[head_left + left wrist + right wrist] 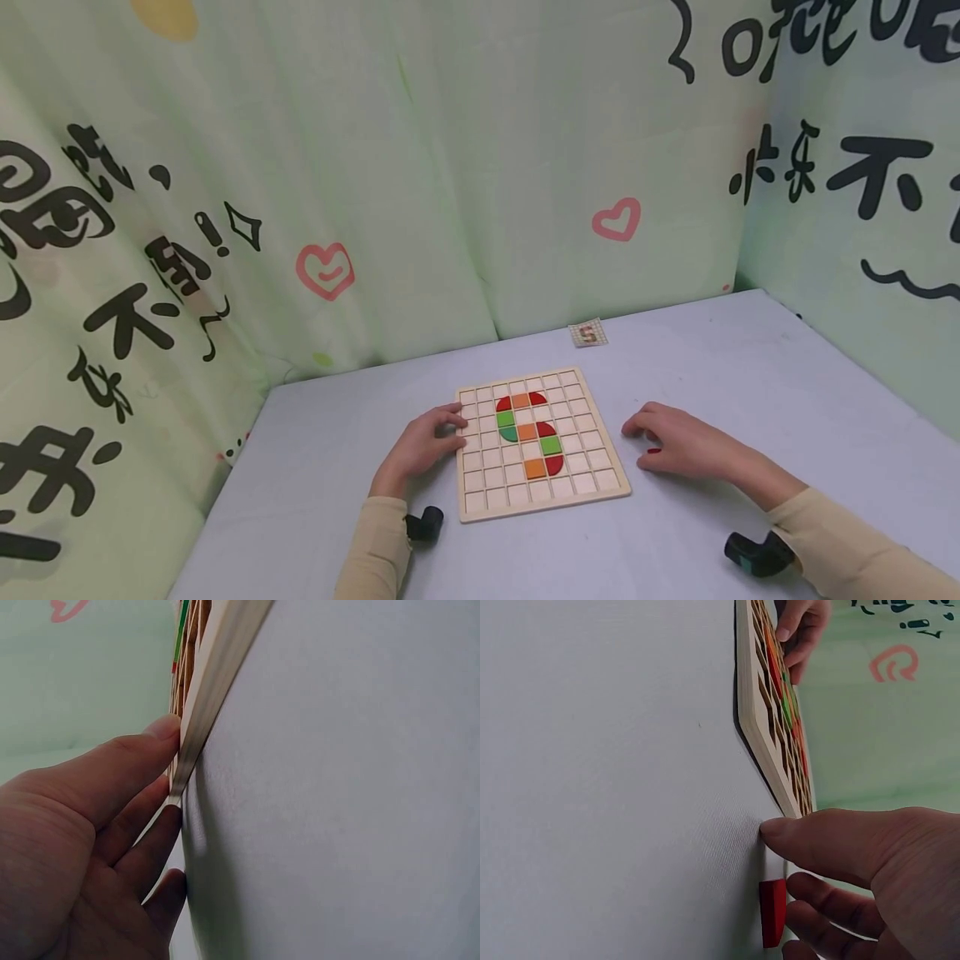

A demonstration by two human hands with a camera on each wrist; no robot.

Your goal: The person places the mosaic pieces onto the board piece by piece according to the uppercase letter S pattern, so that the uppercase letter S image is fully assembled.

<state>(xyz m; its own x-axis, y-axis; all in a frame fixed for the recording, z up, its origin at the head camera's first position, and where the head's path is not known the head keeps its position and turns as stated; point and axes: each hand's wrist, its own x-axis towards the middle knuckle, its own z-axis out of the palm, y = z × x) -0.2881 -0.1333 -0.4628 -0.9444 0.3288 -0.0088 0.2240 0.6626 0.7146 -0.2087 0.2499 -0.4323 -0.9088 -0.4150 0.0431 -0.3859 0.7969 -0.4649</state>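
A square wooden grid board (491,479) lies on the table, with red, orange and green pieces set in its cells in a winding shape. My left hand (420,446) rests at the board's left edge; in the left wrist view, the thumb (161,731) touches the rim, fingers fairly straight. To the right of the board, my right hand (686,442) is low over the table, fingers loosely bent. Beside its fingertips is a small red piece (773,913) on the cloth. The thumb (795,834) is apart from that piece; whether the fingers touch it I cannot tell.
A small patterned card (588,333) lies near the table's back edge, beyond the board. White cloth covers the table (300,500). Pale green curtains (450,167) with writing and hearts hang behind and at both sides. Each wrist carries a black camera (426,525).
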